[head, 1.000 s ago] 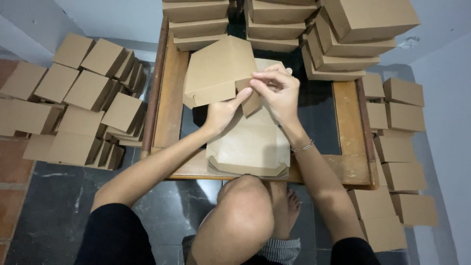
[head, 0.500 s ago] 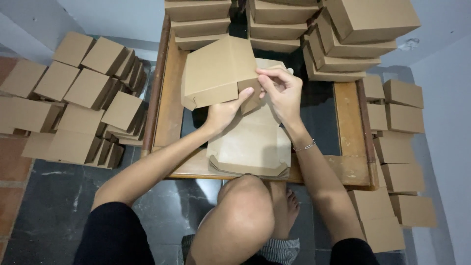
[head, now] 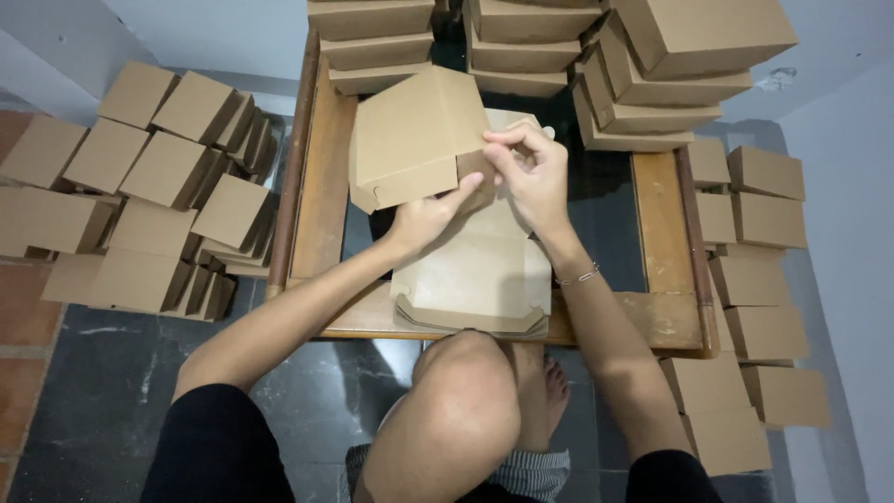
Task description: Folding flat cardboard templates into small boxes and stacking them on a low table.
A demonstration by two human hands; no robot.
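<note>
A half-formed brown cardboard box point(head: 414, 140) stands tilted on a wooden table point(head: 321, 200), its folded body up and to the left of the fingers, its unfolded lower panel running down toward the person over a stack of flat box blanks point(head: 472, 284). The right hand point(head: 531, 172) pinches a small side flap at the box's right corner between thumb and fingertips, fingers curled tight on the card. The left hand point(head: 424, 216) props the same corner from below, thumb stretched along the flap's lower edge and fingers tucked under the box, gripping it. The step in hand appears to be folding and tucking a corner tab to lock one wall of the box; the next move would likely call for pressing that tab home while the left hand braces the wall, then turning to the open panel below the fingers. Beyond the fingers, finished boxes point(head: 643, 65) sit stacked along the table's far edge. More folded boxes point(head: 140, 186) are heaped on the floor well to the left, and others point(head: 754, 279) lie in rows to the right. The person's bare knee point(head: 461, 401) rises below the table edge.
</note>
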